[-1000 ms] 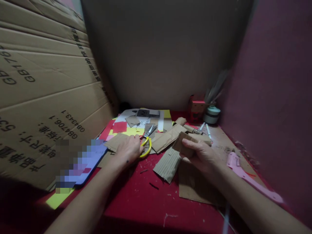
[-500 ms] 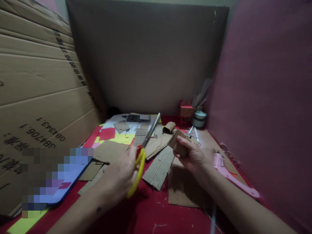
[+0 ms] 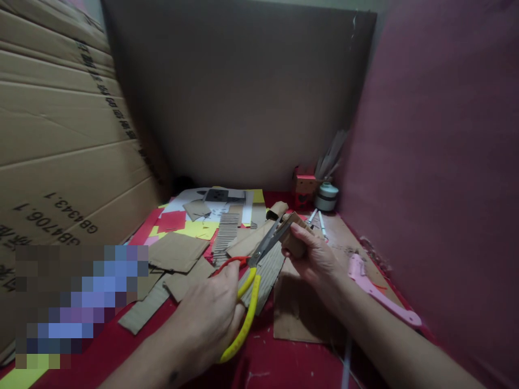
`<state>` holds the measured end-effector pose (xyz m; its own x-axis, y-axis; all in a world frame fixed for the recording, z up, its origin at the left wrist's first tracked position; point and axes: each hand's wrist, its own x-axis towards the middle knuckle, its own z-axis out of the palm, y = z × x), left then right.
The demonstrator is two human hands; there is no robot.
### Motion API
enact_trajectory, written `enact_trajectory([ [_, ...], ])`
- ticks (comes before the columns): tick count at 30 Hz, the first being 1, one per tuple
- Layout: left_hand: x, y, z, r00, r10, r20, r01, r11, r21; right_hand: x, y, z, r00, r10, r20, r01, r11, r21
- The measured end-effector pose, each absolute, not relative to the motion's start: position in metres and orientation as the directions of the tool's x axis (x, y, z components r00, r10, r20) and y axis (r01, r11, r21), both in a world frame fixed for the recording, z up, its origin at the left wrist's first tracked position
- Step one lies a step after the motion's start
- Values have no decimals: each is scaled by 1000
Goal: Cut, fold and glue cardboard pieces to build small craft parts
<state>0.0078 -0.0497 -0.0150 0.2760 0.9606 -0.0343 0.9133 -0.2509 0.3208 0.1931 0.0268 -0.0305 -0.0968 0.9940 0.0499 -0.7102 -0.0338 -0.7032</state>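
My left hand (image 3: 217, 305) grips a pair of scissors (image 3: 256, 265) with yellow and red handles. Their blades are slightly parted and point up to the right, with the tips at the edge of a small cardboard piece (image 3: 295, 243). That brown, folded-looking piece is held between the thumb and fingers of my right hand (image 3: 318, 256). Whether the blades have the cardboard between them I cannot tell. Beneath the scissors lies a strip of corrugated cardboard (image 3: 267, 281). Just behind the held piece sits a small rolled cardboard tube (image 3: 277, 209).
Flat cardboard scraps (image 3: 178, 252) and coloured paper (image 3: 172, 221) cover the left and back of the red tabletop (image 3: 259, 362). A pink glue gun (image 3: 377, 294) lies at right. Behind are a red box figure (image 3: 305, 189) and a pale jar (image 3: 326, 197). A large carton (image 3: 60, 135) stands at left.
The scissors have swung from pointing upward to the cardboard piece, and their handles have spread apart. My right hand keeps its hold on the cardboard. The view has shifted slightly.
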Motion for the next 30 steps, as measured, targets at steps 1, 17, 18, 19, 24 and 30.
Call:
enact_trajectory([
  [1,8,-49,-15,282,959,-37,906,-253,340,193,26,-30,-106,993,49,-711,-41,-702],
  [17,7,-49,-19,309,951,-17,883,-280,377,194,27,-34,-153,987,45,-687,-74,-723],
  [18,7,-49,-20,304,952,-21,890,-276,363,194,27,-34,-149,988,39,-691,-76,-719],
  [19,7,-49,-20,298,954,-24,899,-272,344,194,27,-34,-146,989,36,-693,-76,-716],
  [24,9,-49,-21,269,963,-25,937,-255,238,193,28,-35,-153,986,64,-681,-58,-730],
  [30,12,-49,-16,284,958,-44,946,-272,176,192,29,-37,-161,984,76,-673,-53,-738],
])
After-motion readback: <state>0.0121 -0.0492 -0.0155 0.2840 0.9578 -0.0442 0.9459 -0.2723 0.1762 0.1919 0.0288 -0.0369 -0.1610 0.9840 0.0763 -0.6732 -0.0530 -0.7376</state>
